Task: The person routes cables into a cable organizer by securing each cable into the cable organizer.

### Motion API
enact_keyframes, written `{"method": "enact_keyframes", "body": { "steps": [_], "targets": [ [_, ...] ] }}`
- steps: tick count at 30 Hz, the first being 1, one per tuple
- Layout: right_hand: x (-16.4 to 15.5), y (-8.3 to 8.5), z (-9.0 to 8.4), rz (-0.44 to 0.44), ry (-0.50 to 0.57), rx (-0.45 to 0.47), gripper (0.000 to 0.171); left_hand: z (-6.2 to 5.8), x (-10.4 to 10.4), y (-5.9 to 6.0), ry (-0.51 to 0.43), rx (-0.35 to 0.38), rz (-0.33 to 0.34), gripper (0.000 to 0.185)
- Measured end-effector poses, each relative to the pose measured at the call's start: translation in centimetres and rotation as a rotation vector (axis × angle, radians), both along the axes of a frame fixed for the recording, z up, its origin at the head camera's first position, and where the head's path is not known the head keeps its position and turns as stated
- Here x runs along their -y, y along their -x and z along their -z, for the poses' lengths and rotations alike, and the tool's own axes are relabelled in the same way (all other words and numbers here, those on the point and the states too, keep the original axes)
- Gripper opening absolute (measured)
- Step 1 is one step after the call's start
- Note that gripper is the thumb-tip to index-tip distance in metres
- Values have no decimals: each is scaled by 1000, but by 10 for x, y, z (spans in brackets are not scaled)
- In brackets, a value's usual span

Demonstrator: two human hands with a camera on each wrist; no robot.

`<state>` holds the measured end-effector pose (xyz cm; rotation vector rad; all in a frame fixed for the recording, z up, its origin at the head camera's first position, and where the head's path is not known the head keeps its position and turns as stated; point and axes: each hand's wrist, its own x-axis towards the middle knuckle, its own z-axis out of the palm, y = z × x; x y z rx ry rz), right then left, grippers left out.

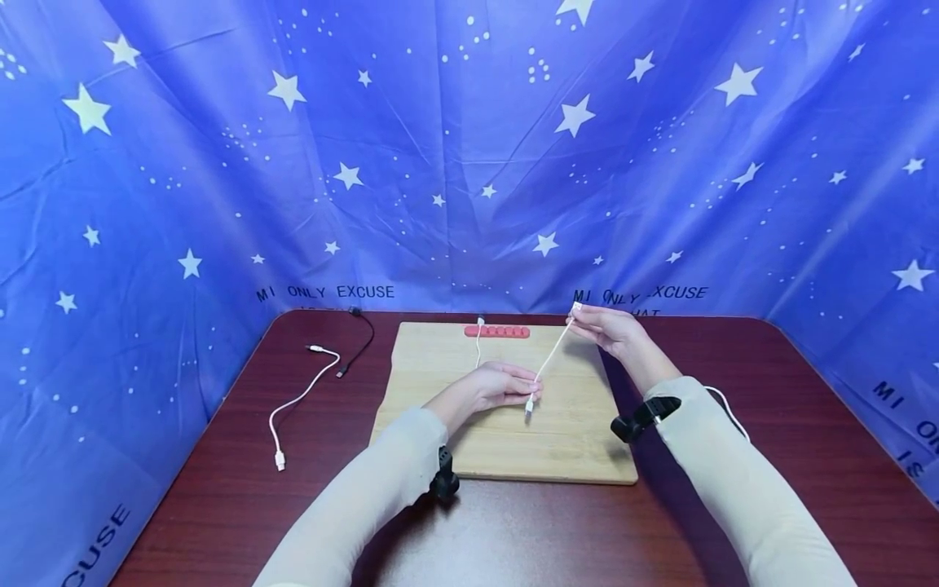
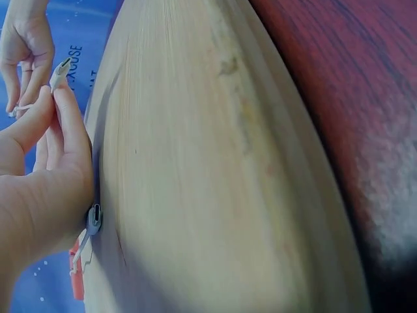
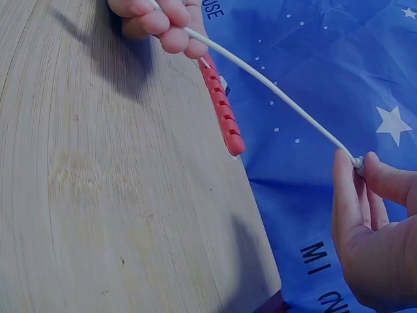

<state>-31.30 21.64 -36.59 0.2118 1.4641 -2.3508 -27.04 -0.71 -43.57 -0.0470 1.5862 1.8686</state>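
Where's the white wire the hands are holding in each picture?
Head: the white wire slants just right of the middle.
Left wrist: upper left, where its plug sticks up; most of the wire is hidden.
Right wrist: it runs from the top, left of the middle, down to the right side.
Shared landmark: the red strip shows in all three.

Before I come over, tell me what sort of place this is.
Probably a makeshift recording booth for tabletop work: a star-printed blue cloth hangs behind and along both sides of a dark red table, and a black device is strapped at each wrist.
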Motion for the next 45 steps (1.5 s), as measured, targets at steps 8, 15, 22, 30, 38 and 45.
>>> {"method": "enact_keyframes", "body": {
  "steps": [8,15,22,30,38,45],
  "targets": [
    [7,6,2,-37,-32,-1,36,-1,10,0,3,-15,-13,33],
    [17,9,3,-50,-71,-4,42,0,19,-3,3,-25,-24,35],
    [30,16,7,-74,-86,-9,60,1,28,-5,5,-24,-46,34],
    [36,19,9,-66,-52,-6,59,0,34,-4,5,-33,-55,34],
    [42,17,8,-97,-142,-55,45,-2,40,-4,23,-34,-73,35],
    [54,22,10,-83,-90,-25,23,-3,44,-7,20,-30,-88,34]
  ]
}}
